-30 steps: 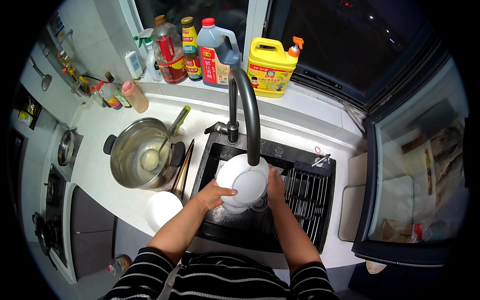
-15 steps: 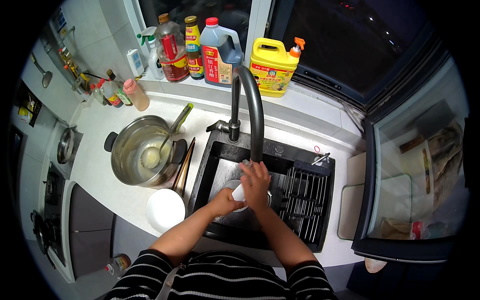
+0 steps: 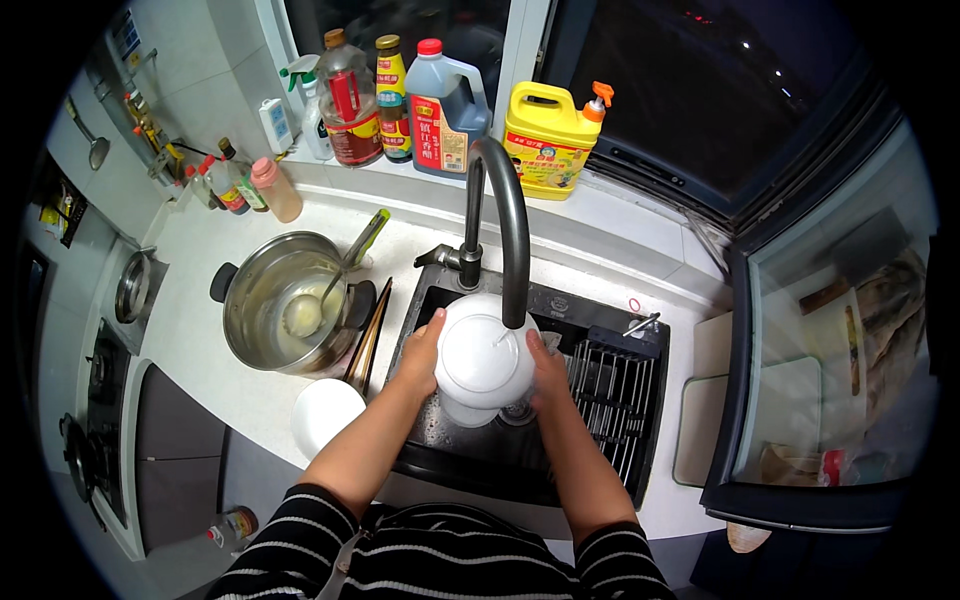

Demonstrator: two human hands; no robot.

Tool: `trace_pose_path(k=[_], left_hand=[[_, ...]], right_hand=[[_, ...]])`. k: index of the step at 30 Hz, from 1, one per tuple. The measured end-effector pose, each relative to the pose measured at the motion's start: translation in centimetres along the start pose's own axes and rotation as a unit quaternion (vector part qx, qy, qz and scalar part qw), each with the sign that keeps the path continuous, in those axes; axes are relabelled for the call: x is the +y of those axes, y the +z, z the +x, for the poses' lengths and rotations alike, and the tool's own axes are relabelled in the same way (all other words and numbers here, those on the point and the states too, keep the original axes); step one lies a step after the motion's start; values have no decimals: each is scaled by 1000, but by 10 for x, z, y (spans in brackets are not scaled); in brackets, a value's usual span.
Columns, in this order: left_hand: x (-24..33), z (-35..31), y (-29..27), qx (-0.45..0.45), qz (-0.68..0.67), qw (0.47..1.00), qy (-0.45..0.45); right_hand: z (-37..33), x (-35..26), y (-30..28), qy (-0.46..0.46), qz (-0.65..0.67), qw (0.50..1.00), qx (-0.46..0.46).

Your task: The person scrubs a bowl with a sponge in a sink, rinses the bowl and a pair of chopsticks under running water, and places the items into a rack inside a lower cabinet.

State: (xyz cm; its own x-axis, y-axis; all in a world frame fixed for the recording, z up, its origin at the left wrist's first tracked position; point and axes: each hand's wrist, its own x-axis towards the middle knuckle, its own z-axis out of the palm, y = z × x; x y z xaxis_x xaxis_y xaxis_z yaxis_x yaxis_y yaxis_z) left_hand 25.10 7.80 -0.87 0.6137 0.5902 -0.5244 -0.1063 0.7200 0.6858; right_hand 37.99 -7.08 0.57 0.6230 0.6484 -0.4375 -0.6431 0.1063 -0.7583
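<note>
Under the spout of the dark faucet (image 3: pixel 512 230), a white round plate (image 3: pixel 480 362) is held with its underside facing up, its foot ring showing. My left hand (image 3: pixel 420 352) grips its left rim, and my right hand (image 3: pixel 545 370) grips the right rim. A thin streak of water seems to touch the plate below the spout. Beneath it, in the black sink (image 3: pixel 430 430), part of another pale round dish (image 3: pixel 468 413) shows; the plate hides the rest. The fingers under the plate are hidden.
Left of the sink stand a steel pot (image 3: pixel 240 320) with a ladle (image 3: pixel 362 240) in it, chopsticks (image 3: pixel 370 335) and a white bowl (image 3: pixel 328 415). A drying rack (image 3: pixel 610 410) fills the sink's right side. Bottles and a yellow jug (image 3: pixel 545 150) line the sill; an open window (image 3: pixel 740 400) juts in at right.
The plate has turned from a steep tilt to lying underside up beneath the spout. My right hand has moved from over it to its right rim; my left hand has risen along the left rim.
</note>
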Motion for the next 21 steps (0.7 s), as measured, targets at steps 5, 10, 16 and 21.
trace_pose_path(k=[5, 10, 16, 21], left_hand=[[-30, 12, 10, 125, -5, 989, 74], [-84, -5, 15, 160, 161, 971, 76], [-85, -18, 15, 60, 52, 996, 49], [-55, 3, 8, -3, 228, 968, 103]], right_hand=[[-25, -7, 35, -107, -68, 989, 79], [-28, 24, 39, -177, -203, 952, 143], [-59, 28, 44, -291, -385, 868, 117], [-65, 22, 34, -273, -393, 868, 135]])
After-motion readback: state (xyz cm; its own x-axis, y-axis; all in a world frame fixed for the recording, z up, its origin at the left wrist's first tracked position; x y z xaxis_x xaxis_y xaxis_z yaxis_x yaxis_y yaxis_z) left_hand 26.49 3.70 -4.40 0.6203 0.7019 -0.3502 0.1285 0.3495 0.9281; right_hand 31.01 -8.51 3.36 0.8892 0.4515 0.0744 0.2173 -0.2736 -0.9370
